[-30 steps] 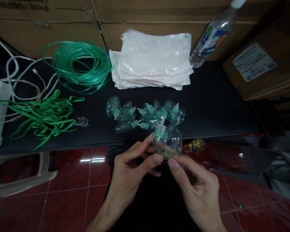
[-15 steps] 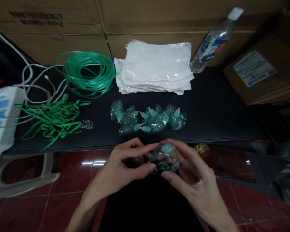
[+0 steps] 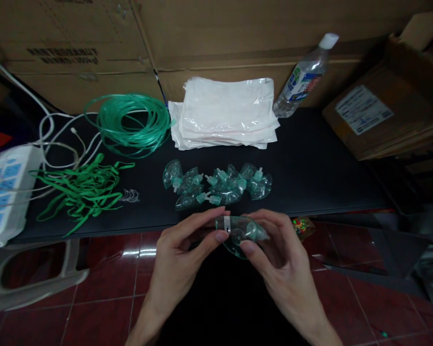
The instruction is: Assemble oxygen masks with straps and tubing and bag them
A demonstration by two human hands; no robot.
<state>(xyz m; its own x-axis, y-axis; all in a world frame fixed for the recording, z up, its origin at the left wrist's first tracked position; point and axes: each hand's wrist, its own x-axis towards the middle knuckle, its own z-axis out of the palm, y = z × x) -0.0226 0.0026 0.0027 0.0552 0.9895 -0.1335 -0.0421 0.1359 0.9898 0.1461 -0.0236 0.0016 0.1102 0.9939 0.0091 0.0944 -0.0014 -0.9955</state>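
Both hands hold one clear green plastic mask (image 3: 241, 229) just in front of the black table's near edge (image 3: 94, 226). My left hand (image 3: 182, 250) pinches the mask's left end between thumb and forefinger, by a small white band. My right hand (image 3: 277, 252) wraps its fingers round the right side, thumb underneath. A pile of several similar green masks (image 3: 216, 185) lies on the table just beyond the hands.
A stack of clear plastic bags (image 3: 225, 113) lies at the back, with a coil of green tubing (image 3: 132, 122) and loose green straps (image 3: 81, 190) to the left. A white power strip (image 3: 2, 192) sits far left. A water bottle (image 3: 303, 77) leans against cardboard boxes (image 3: 368, 115).
The mask has been lowered and turned on its side between the hands. The view has tilted, so the table items sit lower in the picture.
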